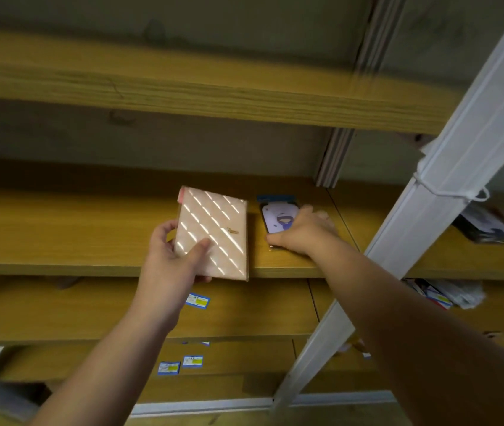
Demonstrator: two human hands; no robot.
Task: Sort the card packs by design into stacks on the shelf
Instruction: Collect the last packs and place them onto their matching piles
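Observation:
A pink card pack (213, 229) with shiny diagonal stripes lies partly over the front edge of the wooden shelf (75, 238). My left hand (173, 259) grips its lower left corner, thumb on top. Just to its right a purple card pack (278, 218) with a cartoon figure and a blue header lies on the same shelf. My right hand (304, 230) rests on that pack's near right part, fingers curled over it, hiding its lower half.
A white upright post (447, 186) crosses the right side in front of the shelves. Dark packs (484, 226) lie on the shelf right of the post, more packets (447, 293) below. Blue-yellow price labels (197, 301) sit on lower shelves. Another wooden shelf (183, 87) hangs overhead.

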